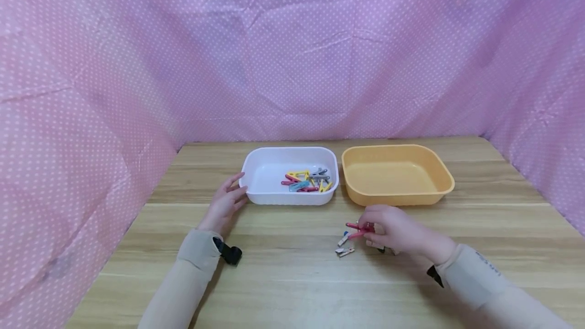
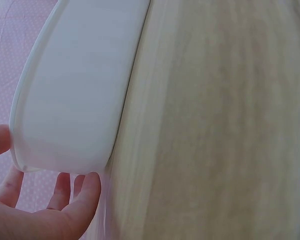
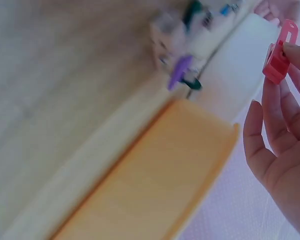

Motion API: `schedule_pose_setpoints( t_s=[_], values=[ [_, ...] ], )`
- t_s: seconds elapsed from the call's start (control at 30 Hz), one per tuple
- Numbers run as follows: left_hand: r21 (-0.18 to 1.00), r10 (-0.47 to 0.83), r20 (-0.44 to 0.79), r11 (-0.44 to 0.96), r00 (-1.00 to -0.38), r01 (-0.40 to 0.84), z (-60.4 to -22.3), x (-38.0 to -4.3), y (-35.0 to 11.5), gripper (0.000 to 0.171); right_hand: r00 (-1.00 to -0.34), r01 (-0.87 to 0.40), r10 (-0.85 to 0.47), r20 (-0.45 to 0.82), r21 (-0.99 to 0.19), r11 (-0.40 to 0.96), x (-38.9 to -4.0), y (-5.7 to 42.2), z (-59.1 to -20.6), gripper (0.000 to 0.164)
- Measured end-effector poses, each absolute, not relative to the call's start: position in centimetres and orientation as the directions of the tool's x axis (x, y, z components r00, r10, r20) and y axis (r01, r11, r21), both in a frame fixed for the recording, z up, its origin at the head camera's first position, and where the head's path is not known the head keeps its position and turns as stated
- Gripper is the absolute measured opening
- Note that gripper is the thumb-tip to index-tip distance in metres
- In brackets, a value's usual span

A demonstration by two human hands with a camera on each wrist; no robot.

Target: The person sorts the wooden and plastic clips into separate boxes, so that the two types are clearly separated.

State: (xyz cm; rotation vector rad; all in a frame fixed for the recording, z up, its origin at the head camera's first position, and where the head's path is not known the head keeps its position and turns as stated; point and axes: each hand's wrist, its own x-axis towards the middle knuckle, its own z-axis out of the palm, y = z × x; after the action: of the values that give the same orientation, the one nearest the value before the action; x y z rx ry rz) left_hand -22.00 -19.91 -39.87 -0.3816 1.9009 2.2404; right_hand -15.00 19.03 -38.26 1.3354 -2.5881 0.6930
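My right hand [image 1: 393,230] pinches a red clothespin [image 3: 276,65] between thumb and fingers, low over the table in front of the orange tub. Small wooden clothespins [image 1: 346,252] lie on the table beside and partly under that hand; a purple piece [image 3: 180,71] shows among them in the right wrist view. My left hand [image 1: 224,204] rests against the left end of a white tub [image 1: 283,198], its fingertips at the rim and outer wall. Inside the tub's right half lie several clothespins: yellow, red, grey and a light blue one [image 1: 299,186].
The orange tub [image 1: 397,200] stands close to the right of the white one, with nothing visible in it. Both are toward the back of the wood-grain table [image 1: 274,288]. A pink dotted cloth [image 1: 292,65] hangs behind the table and along its sides.
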Motion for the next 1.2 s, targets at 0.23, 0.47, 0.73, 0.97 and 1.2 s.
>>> schedule_pose_setpoints(
  t_s=[0.23, 0.47, 0.73, 0.97, 1.2],
  values=[
    [0.941, -0.037, -0.305, -0.162, -0.952, -0.296, -39.9, -21.9, -19.9, 0.053, -0.595, -0.804, -0.723, 0.351, -0.28, 0.525, -15.8, 18.9, -36.6, 0.02],
    [0.943, -0.03, -0.298, -0.166, -0.954, -0.289, -40.0, -21.9, -20.0, 0.053, -0.606, -0.795, -0.707, 0.365, -0.307, 0.523, -17.1, 18.0, -35.1, 0.02],
    [0.941, -0.026, -0.304, -0.165, -0.952, -0.295, -40.0, -21.8, -20.0, 0.053, -0.616, -0.788, -0.691, 0.379, -0.315, 0.529, -18.7, 16.3, -33.8, 0.018],
    [0.943, -0.026, -0.3, -0.161, -0.954, -0.292, -40.0, -21.7, -20.0, 0.053, -0.639, -0.769, -0.7, 0.32, -0.305, 0.562, -20.1, 14.5, -32.9, 0.013],
    [0.943, -0.026, -0.298, -0.165, -0.954, -0.29, -40.0, -21.8, -20.0, 0.053, -0.645, -0.764, -0.705, 0.294, -0.267, 0.587, -21.8, 12.9, -31.9, 0.016]
  ],
)
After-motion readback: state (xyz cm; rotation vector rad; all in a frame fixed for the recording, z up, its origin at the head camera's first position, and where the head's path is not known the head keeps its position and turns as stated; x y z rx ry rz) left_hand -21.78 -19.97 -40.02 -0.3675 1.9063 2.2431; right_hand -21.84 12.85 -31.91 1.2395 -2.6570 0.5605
